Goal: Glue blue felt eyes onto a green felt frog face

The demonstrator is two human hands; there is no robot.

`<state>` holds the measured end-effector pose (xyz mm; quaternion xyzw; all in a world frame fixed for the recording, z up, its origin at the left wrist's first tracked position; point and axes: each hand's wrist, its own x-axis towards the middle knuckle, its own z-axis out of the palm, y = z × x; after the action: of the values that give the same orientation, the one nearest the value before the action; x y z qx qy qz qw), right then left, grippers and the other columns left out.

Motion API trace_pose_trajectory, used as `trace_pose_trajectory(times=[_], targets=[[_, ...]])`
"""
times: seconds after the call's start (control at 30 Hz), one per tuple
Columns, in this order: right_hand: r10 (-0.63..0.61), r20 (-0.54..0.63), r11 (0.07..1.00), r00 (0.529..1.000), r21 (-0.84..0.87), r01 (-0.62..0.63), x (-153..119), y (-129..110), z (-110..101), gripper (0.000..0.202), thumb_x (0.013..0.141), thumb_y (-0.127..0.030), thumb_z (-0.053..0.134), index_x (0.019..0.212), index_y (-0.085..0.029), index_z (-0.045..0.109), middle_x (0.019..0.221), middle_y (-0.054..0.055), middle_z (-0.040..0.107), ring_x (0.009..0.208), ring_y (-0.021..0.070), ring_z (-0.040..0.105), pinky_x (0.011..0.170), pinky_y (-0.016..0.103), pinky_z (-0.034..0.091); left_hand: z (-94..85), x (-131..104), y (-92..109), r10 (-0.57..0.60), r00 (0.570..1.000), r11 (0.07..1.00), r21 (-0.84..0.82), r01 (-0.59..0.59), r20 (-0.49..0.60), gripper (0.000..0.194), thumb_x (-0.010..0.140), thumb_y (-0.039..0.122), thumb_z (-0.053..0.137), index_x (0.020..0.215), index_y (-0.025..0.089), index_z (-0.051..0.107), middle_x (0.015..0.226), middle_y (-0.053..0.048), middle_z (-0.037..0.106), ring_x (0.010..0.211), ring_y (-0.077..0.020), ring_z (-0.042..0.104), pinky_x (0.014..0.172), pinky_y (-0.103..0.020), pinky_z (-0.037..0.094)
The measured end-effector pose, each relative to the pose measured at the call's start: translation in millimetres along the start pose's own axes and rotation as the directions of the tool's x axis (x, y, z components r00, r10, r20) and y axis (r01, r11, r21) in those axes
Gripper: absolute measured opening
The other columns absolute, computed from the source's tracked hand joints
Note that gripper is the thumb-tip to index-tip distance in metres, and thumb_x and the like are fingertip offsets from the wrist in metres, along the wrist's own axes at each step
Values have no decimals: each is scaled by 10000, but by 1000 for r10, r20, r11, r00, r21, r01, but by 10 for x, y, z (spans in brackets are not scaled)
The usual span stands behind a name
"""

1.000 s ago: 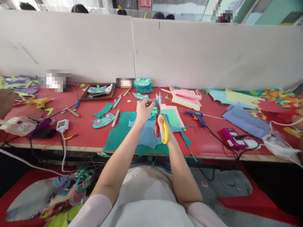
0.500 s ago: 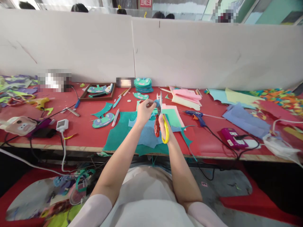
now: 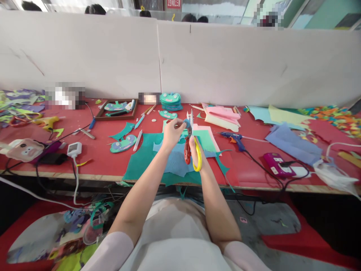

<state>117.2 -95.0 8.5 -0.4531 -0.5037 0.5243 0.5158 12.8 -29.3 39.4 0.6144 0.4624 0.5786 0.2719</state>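
Note:
Above the felt sheets, my left hand (image 3: 172, 132) pinches a small blue felt piece (image 3: 187, 123) between thumb and fingers. My right hand (image 3: 194, 147) is closed on scissors (image 3: 198, 153) with a yellow and a red handle. Their blades point away from me, slightly apart, right beside the blue piece. Below both hands lie a light blue felt sheet (image 3: 176, 162) and a larger dark green felt sheet (image 3: 143, 154). A pale green sheet (image 3: 207, 139) sits partly behind my right hand.
Green felt faces (image 3: 170, 101) are stacked by the white partition (image 3: 113, 56). A brown tray (image 3: 98, 114) stands left of them. To the right are a blue glue gun (image 3: 237, 141), a purple power strip (image 3: 275, 165) with cables, and blue felt (image 3: 293, 143). Scraps and cords lie left.

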Motion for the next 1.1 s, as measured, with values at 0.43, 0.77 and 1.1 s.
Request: trace_pose_trajectory(times=[0.43, 0.77, 1.1], targets=[[-44, -1, 996, 999, -82, 44, -25, -58, -6, 440, 795, -689, 367, 876, -261, 430, 500, -79, 385, 304, 81, 381, 307, 236, 338, -16, 35, -52, -16, 1000, 1000, -21, 17, 16, 80, 740, 205, 562, 670, 180, 593, 662, 10, 611, 643, -105, 561, 648, -229, 460], [-40, 7, 997, 999, -61, 40, -26, -76, -5, 435, 793, -684, 382, 841, -255, 430, 497, -78, 389, 283, 74, 357, 284, 241, 311, -46, 54, -46, -27, 999, 999, -16, 27, 18, 60, 734, 195, 566, 691, 179, 604, 687, 1, 627, 672, -111, 573, 648, -230, 456], [-48, 31, 997, 998, -66, 50, -32, -61, -14, 416, 808, -669, 371, 836, -257, 423, 501, -78, 378, 287, 80, 368, 303, 250, 332, -60, 54, -33, -31, 999, 999, -22, 31, 28, 64, 738, 194, 557, 687, 180, 593, 697, 2, 633, 690, -113, 586, 666, -230, 449]])
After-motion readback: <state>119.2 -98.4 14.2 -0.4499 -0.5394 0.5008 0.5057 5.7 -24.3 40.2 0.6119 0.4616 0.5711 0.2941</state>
